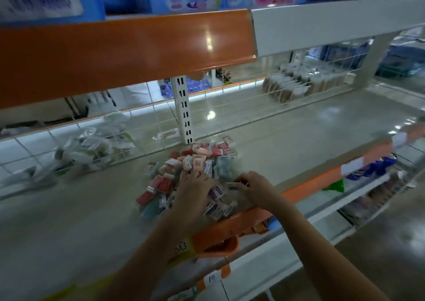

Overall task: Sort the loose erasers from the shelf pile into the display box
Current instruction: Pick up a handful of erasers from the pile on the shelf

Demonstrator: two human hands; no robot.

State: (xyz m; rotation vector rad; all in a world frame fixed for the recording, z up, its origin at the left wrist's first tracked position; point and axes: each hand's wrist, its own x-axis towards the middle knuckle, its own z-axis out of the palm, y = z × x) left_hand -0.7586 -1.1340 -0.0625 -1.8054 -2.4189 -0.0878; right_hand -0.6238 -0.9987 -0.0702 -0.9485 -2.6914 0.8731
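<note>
A pile of loose erasers (195, 160) in red, pink, teal and purple-and-white wrappers lies on the grey shelf (69, 208). My left hand (195, 192) rests palm down on the pile's near side, fingers spread over several erasers. My right hand (253, 186) sits just right of it and pinches a small purple-and-white eraser (234, 186) between its fingertips. No display box shows clearly in this view.
An orange price rail (230, 229) runs along the shelf's front edge under my wrists. A wire fence (92, 139) backs the shelf, with bagged goods (92, 148) behind it. A white upright post (184, 112) stands behind the pile. The upper shelf's orange edge (115, 54) overhangs.
</note>
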